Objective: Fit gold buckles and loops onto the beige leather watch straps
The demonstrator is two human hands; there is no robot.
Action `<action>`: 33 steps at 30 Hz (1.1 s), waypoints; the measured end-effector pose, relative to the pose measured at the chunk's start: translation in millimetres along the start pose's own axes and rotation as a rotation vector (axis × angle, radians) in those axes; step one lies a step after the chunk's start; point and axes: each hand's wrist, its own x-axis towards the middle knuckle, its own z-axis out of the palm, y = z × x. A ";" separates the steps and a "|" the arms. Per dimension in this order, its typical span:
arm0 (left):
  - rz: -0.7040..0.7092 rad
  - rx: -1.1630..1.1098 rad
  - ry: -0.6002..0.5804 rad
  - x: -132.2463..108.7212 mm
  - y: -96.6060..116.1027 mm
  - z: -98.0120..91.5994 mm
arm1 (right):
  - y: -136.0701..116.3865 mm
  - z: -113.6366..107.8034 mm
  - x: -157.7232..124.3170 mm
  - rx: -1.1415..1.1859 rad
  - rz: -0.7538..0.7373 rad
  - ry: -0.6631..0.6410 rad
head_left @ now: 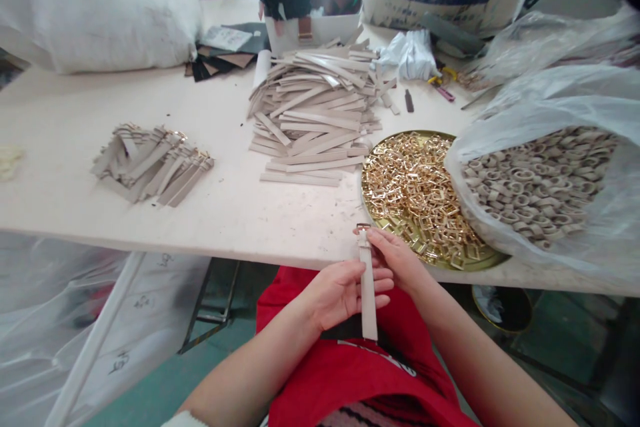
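A grey-beige strap (369, 300) hangs lengthwise between my two hands, just off the table's front edge. At its upper end sits a small metal buckle (363, 227), with a narrow band around the strap below it. My left hand (336, 292) holds the strap's middle, its thumb in front and fingers behind. Close to the buckle, my right hand (396, 259) pinches the strap's top end. Right of the hands, a round gold tray (367, 197) carries a heap of gold buckles (413, 180).
A large pile of loose straps (315, 113) lies mid-table. Buckled straps (155, 163) are bunched at the left. An open plastic bag (463, 147) holds many small strap loops (540, 180). Filled sacks (115, 10) and a white box (310, 33) stand at the back.
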 end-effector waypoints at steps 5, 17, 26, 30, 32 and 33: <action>0.278 0.354 0.161 4.6 -2.4 -5.8 | 0.1 -2.2 -6.3 -0.010 -0.088 -0.030; 0.259 0.475 -0.009 -5.6 8.0 -8.2 | -16.1 -2.6 -25.5 0.056 -0.023 -0.189; 0.370 0.582 0.105 -4.2 1.4 -8.4 | -15.4 7.8 -27.7 -0.012 -0.058 -0.132; 0.525 0.756 0.140 -2.6 0.0 -10.9 | -12.4 11.2 -28.1 -0.004 -0.063 -0.107; 0.513 0.738 0.158 -4.3 1.7 -10.6 | -13.0 13.4 -29.1 -0.037 -0.076 -0.086; 0.498 0.723 0.164 -5.7 2.9 -10.1 | -13.5 14.3 -29.5 -0.060 -0.084 -0.067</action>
